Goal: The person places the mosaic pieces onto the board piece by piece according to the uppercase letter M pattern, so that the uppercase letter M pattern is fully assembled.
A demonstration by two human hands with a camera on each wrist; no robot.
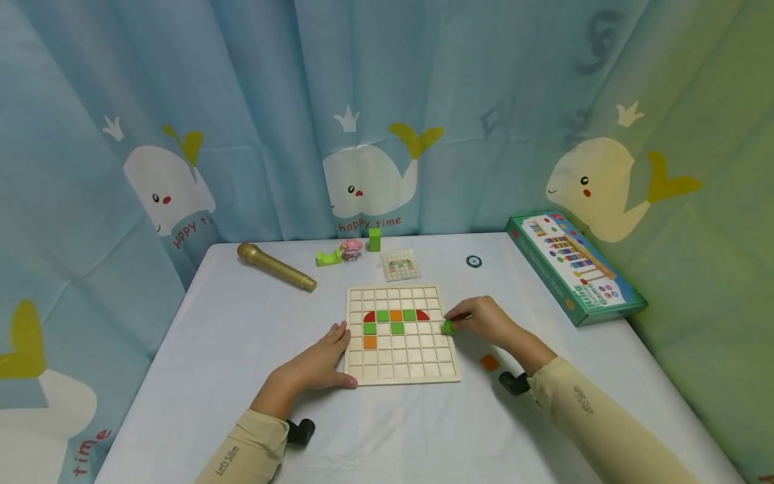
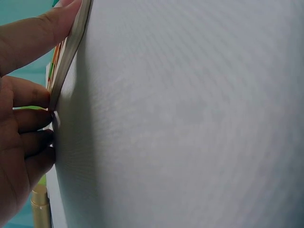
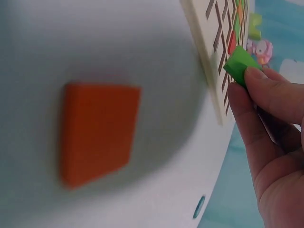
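Note:
A wooden grid board [image 1: 402, 363] lies mid-table, holding red, green and orange tiles [image 1: 396, 315] in its upper rows. My left hand [image 1: 329, 356] rests against the board's left edge [image 2: 66, 57], thumb along the front edge and fingers straight. At the board's right edge my right hand [image 1: 480, 321] pinches a small green tile [image 1: 447, 327] between thumb and fingers [image 3: 256, 90]; that green tile [image 3: 237, 66] hangs just off the board's rim [image 3: 209, 90]. An orange tile [image 1: 489, 363] lies loose on the table beside my right forearm, large in the right wrist view [image 3: 97, 130].
A pattern card [image 1: 400, 265] lies behind the board. A gold microphone [image 1: 275, 267], a green block [image 1: 375, 239], a pink figure [image 1: 351, 249] and a green piece [image 1: 328, 258] sit at the back. A teal toy box [image 1: 571, 265] lies right; curtains enclose the table.

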